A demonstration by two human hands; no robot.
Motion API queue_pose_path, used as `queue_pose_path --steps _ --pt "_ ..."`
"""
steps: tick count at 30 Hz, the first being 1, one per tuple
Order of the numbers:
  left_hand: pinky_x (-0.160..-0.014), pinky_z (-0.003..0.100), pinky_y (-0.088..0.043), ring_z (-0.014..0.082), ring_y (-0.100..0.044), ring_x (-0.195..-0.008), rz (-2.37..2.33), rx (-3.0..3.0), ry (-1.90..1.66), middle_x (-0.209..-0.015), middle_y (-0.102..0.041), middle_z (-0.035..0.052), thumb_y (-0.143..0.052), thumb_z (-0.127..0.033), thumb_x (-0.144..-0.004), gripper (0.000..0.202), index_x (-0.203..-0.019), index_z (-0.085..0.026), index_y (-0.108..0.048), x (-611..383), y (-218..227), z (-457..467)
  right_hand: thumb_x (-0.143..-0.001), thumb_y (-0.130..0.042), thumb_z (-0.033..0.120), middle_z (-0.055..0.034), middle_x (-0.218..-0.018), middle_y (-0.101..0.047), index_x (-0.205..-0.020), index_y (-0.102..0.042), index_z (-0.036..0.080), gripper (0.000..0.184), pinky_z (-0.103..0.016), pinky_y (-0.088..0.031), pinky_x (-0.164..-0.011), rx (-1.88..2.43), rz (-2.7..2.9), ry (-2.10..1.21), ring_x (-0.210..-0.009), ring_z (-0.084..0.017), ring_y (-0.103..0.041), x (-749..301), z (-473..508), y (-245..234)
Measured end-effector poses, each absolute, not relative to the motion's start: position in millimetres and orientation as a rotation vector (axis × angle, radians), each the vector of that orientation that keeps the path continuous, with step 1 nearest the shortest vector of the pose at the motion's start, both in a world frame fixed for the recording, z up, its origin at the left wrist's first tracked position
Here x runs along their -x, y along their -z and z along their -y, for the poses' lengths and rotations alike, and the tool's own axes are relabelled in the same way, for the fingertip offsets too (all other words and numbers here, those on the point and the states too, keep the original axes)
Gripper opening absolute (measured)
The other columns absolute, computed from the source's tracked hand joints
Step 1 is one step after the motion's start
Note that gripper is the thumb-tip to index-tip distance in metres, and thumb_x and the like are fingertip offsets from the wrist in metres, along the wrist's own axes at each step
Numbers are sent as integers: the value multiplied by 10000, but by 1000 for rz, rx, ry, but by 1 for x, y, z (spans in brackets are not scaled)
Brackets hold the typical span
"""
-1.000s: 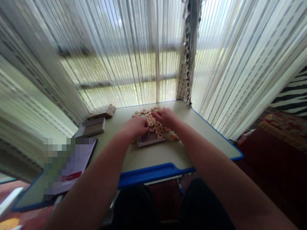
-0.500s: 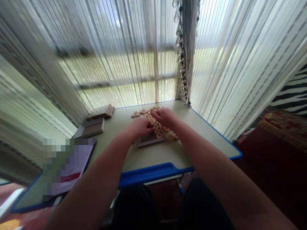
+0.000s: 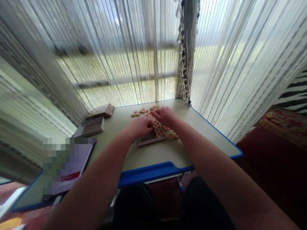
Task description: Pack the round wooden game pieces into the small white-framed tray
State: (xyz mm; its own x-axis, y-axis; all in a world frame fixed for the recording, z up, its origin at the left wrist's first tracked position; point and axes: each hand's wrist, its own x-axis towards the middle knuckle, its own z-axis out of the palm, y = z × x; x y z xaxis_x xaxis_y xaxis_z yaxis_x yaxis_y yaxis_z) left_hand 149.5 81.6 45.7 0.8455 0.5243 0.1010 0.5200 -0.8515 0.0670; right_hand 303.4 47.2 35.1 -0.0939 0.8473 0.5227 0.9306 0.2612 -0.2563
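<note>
Round wooden Chinese chess pieces (image 3: 159,134) stand in a row along the right side of a shallow grey box (image 3: 151,141) on the table. My left hand (image 3: 141,127) reaches over the box, its fingers curled with the tips against that row. Whether a piece is pinched there is hidden. Just beyond, my right hand (image 3: 165,115) hovers at the far end of the row, fingers drawn together over the pieces. What lies between its fingertips is too small to make out. Loose chess pieces (image 3: 137,113) are scattered behind both hands, and a few more lie right of the box.
At left, a grey box lid (image 3: 93,127) lies beside a folded pale board or book (image 3: 100,111). A tablet (image 3: 76,166), partly pixelated, rests at the front left. The table (image 3: 203,140) has a blue edge; string curtains (image 3: 134,64) hang behind it.
Both hands stay almost where they were, with only slight finger movement by the row. The view has shifted a little.
</note>
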Motion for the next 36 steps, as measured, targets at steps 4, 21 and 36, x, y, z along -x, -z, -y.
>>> queue_pose_path --steps 4,21,36 --pt "-579 219 -343 134 -534 -655 -822 -2985 -187 -714 -654 12 -470 -325 -713 255 -765 -197 -684 -149 -45 -82 -854 -311 442 -3 -543 -500 -651 -614 137 476 -240 -211 -518 1601 1960 189 -512 -88 -335 -303 -46 -36" --pt "-609 221 -360 143 -549 -704 -854 -2956 -172 -767 -666 7 -471 -343 -717 264 -803 -220 -687 -151 -41 -86 -846 -330 439 -9 -539 -503 -638 -615 132 468 -243 -222 -531 1630 1948 183 -523 -93 -360 -303 -47 -34" --pt "-604 218 -373 140 -547 -689 -842 -2925 -298 -773 -664 4 -457 -325 -703 305 -892 -233 -678 -150 -35 -90 -622 -550 192 -24 -752 -596 -935 -533 160 315 -188 -343 -440 1830 1944 -620 -557 -110 -507 -315 -40 -39"
